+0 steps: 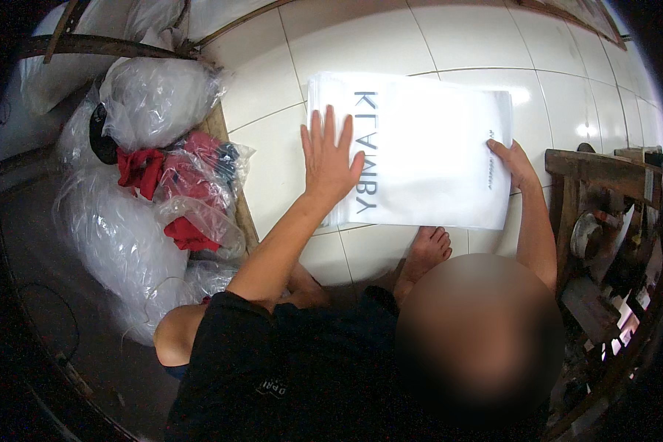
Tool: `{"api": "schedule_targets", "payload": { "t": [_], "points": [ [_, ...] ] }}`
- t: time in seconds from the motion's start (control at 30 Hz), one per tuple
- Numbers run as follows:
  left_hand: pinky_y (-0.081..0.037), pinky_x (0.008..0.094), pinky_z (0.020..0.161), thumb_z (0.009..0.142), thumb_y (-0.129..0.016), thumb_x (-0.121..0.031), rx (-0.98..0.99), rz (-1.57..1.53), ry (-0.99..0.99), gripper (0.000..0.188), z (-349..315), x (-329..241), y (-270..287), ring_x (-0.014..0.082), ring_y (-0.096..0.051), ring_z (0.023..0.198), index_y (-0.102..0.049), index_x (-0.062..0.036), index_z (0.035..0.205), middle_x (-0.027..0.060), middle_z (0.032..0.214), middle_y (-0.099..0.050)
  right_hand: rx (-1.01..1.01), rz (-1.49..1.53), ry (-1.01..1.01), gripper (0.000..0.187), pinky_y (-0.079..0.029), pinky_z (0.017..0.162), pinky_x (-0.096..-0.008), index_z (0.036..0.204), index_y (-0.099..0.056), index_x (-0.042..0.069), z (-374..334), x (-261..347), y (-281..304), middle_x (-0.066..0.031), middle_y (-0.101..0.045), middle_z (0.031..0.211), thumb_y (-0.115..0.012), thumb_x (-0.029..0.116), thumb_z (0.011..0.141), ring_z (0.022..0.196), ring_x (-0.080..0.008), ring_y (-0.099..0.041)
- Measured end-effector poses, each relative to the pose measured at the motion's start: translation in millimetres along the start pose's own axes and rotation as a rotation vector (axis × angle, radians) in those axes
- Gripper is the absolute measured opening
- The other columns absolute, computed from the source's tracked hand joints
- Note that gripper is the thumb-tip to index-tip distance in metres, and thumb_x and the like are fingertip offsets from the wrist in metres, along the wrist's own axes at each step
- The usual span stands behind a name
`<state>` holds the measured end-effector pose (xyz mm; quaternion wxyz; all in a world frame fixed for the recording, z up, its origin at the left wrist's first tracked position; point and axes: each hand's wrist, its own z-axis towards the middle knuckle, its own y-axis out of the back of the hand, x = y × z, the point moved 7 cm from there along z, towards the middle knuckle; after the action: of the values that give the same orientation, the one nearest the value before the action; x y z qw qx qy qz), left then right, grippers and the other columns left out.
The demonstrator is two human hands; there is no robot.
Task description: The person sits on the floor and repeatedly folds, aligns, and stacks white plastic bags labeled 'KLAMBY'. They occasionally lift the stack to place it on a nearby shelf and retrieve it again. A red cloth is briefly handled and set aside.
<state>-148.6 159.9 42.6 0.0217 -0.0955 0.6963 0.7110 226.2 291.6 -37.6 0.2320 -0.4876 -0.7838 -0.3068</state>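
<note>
A stack of white plastic bags (427, 155), thin and glossy with dark lettering along the left part and small print near the right edge, lies over the tiled floor in front of me. Flat on its left end rests my left hand (331, 158), the fingers spread and nothing gripped. My right hand (514, 163) pinches the right edge, thumb on top and the other fingers mostly hidden beneath. Several layers show along the stack's left edge.
Big clear plastic bags (158, 103) are heaped at the left, with red cloth (138, 171) among them. A wooden strip (244, 214) borders the white tiles (261, 140). At the right stands a wooden frame (604, 173) with cluttered items. My bare foot (426, 252) is just below the stack.
</note>
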Motion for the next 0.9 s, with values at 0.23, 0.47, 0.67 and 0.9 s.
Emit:
{"api": "schedule_targets", "payload": {
  "t": [0.23, 0.47, 0.67, 0.9],
  "points": [
    [-0.030, 0.0523, 0.110, 0.077, -0.071, -0.038, 0.112, -0.399, 0.642, 0.104, 30, 41, -18, 0.0430, -0.031, 0.135, -0.011, 0.0013, 0.152, 0.0292, 0.148, -0.030, 0.028, 0.032, 0.026, 0.063, -0.055, 0.078, -0.0359, 0.130, -0.048, -0.009, 6, -5, 5, -0.0176, -0.066, 0.107, -0.070, 0.029, 0.085, 0.089, -0.0243, -0.067],
    [-0.041, 0.0495, 0.103, 0.071, -0.076, -0.044, 0.171, -0.304, 0.697, 0.111, 31, 55, -34, 0.0448, -0.047, 0.121, -0.014, 0.0025, 0.150, 0.0307, 0.132, -0.044, 0.042, 0.055, 0.004, 0.058, -0.055, 0.076, -0.0356, 0.128, -0.051, -0.008, -3, 2, 0, -0.0157, -0.066, 0.107, -0.069, 0.028, 0.086, 0.087, -0.0227, -0.066],
    [-0.047, 0.0491, 0.096, 0.067, -0.079, -0.037, 0.377, -0.415, 0.773, 0.112, 43, 69, -41, 0.0446, -0.047, 0.120, -0.013, 0.0045, 0.146, 0.0310, 0.131, -0.041, 0.071, 0.099, 0.056, 0.056, -0.054, 0.077, -0.0340, 0.126, -0.051, -0.008, -7, 5, -2, -0.0141, -0.065, 0.104, -0.069, 0.024, 0.084, 0.088, -0.0207, -0.065],
    [-0.051, 0.0452, 0.092, 0.066, -0.077, -0.031, 0.332, -0.364, 0.741, 0.088, 48, 64, -40, 0.0441, -0.057, 0.109, -0.028, 0.0039, 0.130, 0.0303, 0.126, -0.047, 0.102, 0.080, 0.141, 0.052, -0.054, 0.078, -0.0338, 0.127, -0.050, -0.007, 2, -1, 2, -0.0142, -0.065, 0.105, -0.067, 0.017, 0.084, 0.088, -0.0203, -0.064]
  ]
}}
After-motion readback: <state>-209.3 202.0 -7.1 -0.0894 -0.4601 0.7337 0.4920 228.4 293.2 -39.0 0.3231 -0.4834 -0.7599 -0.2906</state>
